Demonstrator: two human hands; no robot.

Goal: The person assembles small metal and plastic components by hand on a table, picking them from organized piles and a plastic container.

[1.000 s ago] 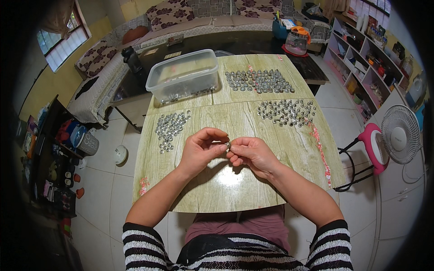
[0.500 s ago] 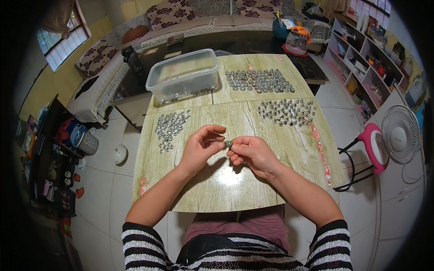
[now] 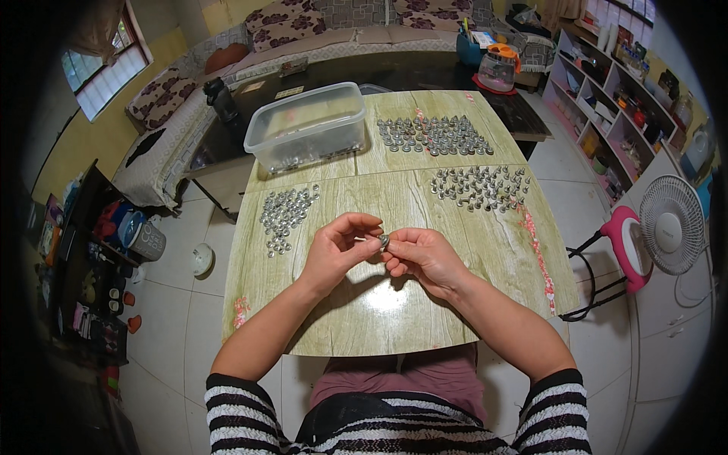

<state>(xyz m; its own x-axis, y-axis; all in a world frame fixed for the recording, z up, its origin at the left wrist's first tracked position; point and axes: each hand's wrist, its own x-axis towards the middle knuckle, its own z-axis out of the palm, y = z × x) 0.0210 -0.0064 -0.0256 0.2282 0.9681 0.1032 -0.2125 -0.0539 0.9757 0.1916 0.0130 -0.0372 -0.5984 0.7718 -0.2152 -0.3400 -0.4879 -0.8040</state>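
Note:
Over the middle of the table (image 3: 258, 292), both hands meet at a small silvery metal piece (image 3: 384, 241). My left hand (image 3: 337, 246) pinches it with thumb and fingertips from one side, and my right hand (image 3: 425, 258) grips it from the other. Its exact kind is too small to make out, and fingers cover part of it. Left of my hands lies a cluster of shiny clear round pieces (image 3: 287, 216). To the right, small metal screw-like studs (image 3: 479, 188) stand scattered. Beyond them, metal pieces with round bases and pointed tops (image 3: 434, 136) are set in close rows.
A clear plastic tub (image 3: 303, 140) with small pieces at its bottom stands at the table's far left. Behind is a dark table (image 3: 409, 72) with a jug (image 3: 498, 70) and a black bottle (image 3: 220, 98). A pink-backed chair (image 3: 628, 246) and a fan (image 3: 670, 227) are at right.
My hands stay in nearly the same place. The fingers of my left hand have shifted slightly around the small metal piece.

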